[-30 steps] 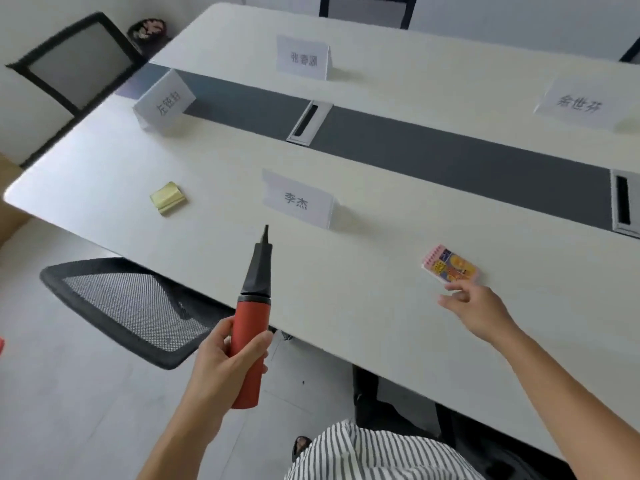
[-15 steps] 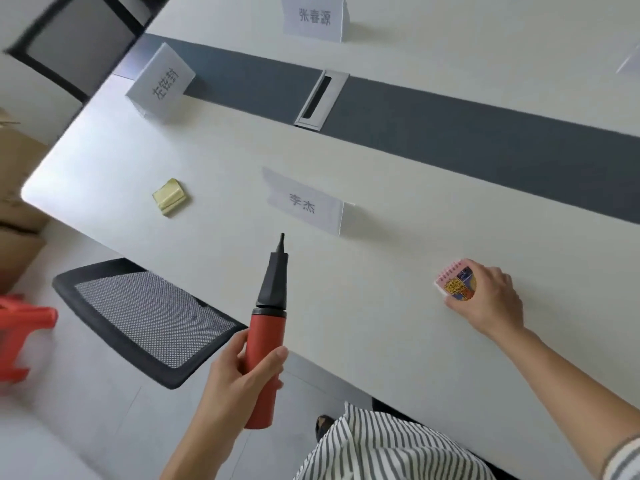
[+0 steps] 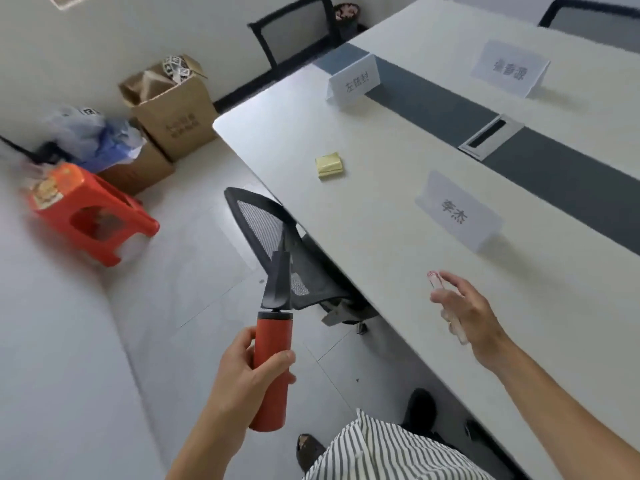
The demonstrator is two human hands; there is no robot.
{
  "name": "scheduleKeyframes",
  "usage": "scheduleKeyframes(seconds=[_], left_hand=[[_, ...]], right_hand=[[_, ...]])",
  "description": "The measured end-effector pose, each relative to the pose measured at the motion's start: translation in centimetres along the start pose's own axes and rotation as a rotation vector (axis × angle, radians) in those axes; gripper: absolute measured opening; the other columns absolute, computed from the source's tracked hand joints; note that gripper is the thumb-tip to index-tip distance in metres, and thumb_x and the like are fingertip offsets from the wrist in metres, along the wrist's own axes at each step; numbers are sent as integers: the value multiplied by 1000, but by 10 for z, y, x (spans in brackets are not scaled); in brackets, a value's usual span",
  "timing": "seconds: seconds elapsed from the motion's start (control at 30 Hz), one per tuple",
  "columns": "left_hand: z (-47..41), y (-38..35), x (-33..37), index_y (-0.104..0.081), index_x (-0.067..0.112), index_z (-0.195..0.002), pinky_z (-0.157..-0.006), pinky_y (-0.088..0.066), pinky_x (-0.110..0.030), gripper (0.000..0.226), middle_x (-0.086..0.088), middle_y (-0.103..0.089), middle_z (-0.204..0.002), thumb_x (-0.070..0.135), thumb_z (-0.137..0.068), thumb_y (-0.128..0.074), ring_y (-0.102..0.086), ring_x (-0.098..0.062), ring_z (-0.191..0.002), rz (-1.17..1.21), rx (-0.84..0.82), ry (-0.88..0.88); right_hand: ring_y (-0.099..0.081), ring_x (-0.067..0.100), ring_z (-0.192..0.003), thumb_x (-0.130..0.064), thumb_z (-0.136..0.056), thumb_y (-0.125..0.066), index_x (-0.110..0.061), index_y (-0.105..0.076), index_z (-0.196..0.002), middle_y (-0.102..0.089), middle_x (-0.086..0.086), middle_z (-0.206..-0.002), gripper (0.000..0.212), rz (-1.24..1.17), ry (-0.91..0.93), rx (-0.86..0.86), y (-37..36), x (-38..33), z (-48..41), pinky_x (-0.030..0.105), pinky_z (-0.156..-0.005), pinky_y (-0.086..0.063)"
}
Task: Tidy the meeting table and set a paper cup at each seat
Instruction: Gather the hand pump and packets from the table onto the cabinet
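Surface (image 3: pixel 381 220), filling the right of the frame, carries name cards (image 3: pixel 457 211) and a yellow pad (image 3: pixel 329 163); no cups show. Left hand (image 3: pixel 242 372) grips a red pump (image 3: pixel 273 341) at lower centre; right hand (image 3: pixel 467 310) pinches a blurred flat packet (image 3: pixel 434 277), probably clutter bound for the boxes (image 3: pixel 173 109) upper left.

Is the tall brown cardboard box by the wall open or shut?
Open: the tall brown cardboard box has its top flaps raised, with crumpled brown paper and printed sheets inside.

Blurred card (image 3: pixel 433 276) behind right hand (image 3: pixel 467 315)
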State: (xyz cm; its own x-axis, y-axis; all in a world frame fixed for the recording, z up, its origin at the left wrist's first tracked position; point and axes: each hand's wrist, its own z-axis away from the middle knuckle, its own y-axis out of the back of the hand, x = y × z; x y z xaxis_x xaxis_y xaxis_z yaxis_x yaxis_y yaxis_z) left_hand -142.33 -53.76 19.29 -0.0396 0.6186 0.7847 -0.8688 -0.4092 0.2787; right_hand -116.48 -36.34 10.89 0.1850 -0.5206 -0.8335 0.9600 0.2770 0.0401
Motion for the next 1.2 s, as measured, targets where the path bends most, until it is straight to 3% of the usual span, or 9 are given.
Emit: scheduleKeyframes(seconds=[0.1, 0.23, 0.33, 0.43, 0.53, 0.67, 0.93, 1.1, 1.2], left_hand=[[13, 68, -27, -58, 11, -97, -58, -54, -35, 41, -20, -71, -82, 23, -61, -73, -69, -23, -58, 59, 64, 5], [25, 152, -67, -58, 11, -98, -59, -54, -37, 42, -20, -69, -81, 24, -61, -73, -68, -22, -58, 146, 186, 13], [30, 200, -91, -59, 10, -97, -61, -55, -39, 47, -22, -69, -82, 27, -57, -75, -68, -23, -58, 208, 258, 28], [25, 235, -107, -60, 9, -96, -62, -54, -41, 44, -25, -69, -84, 25, -57, -75, -67, -25, -58, 267, 310, 39], [10, 265, -116, -60, 10, -97, -62, -55, -40, 42, -25, -69, -86, 24, -60, -73, -68, -24, -58, 312, 358, 49], [-26, 308, -122, -59, 11, -99, -61, -55, -40, 44, -23, -70, -86, 27, -60, -73, -68, -23, -57, 348, 412, 71], [-135, 408, -66, -58, 7, -98, -55, -54, -36, 67, -19, -69, -75, 41, -43, -76, -66, -24, -52, 305, 462, 72], [-211, 445, -14, -58, 11, -99, -56, -54, -35, 41, -20, -69, -82, 27, -67, -78, -66, -21, -55, 281, 439, 15], [-260, 457, 10, -58, 9, -98, -57, -55, -37, 43, -20, -69, -78, 26, -62, -73, -66, -22, -54, 288, 382, 14]], right_hand=[[-43, 12, -62, -57, -62, -69, -35, -56, -124, -51, -6, -86, 67, -79, 33, -129, -73, -11, 27, 27, -57, -37], [-48, 15, -63, -36, -67, -69, -22, -55, -123, -52, 1, -81, 60, -114, 31, -325, -169, -9, 59, 30, -58, -44], [-58, 17, -78, -38, -57, -71, -19, -58, -119, -67, 4, -102, 66, -78, 24, -390, -222, -9, 76, 33, -66, -47], [-57, 19, -75, -29, -64, -67, -21, -57, -122, -66, 8, -114, 60, -78, 29, -421, -260, -17, 74, 32, -59, -45], [-51, 16, -64, -25, -67, -63, -20, -56, -122, -63, 10, -101, 55, -52, 45, -457, -294, -32, 58, 29, -50, -40], [-45, 14, -56, -39, -51, -70, -16, -56, -99, -55, 5, -81, 55, -34, 38, -490, -351, -50, 20, 28, -48, -33], [-44, 12, -54, -45, -56, -71, -16, -56, -90, -55, 7, -89, 47, -11, 35, -511, -497, -105, -73, 24, -44, -34], [-44, 13, -58, -44, -56, -70, -20, -63, -98, -53, 4, -83, 49, 45, 89, -490, -557, -160, -121, 25, -47, -36], [-46, 16, -64, -46, -60, -70, -31, -68, -96, -54, 1, -83, 39, 62, 166, -427, -573, -183, -152, 26, -52, -40]])
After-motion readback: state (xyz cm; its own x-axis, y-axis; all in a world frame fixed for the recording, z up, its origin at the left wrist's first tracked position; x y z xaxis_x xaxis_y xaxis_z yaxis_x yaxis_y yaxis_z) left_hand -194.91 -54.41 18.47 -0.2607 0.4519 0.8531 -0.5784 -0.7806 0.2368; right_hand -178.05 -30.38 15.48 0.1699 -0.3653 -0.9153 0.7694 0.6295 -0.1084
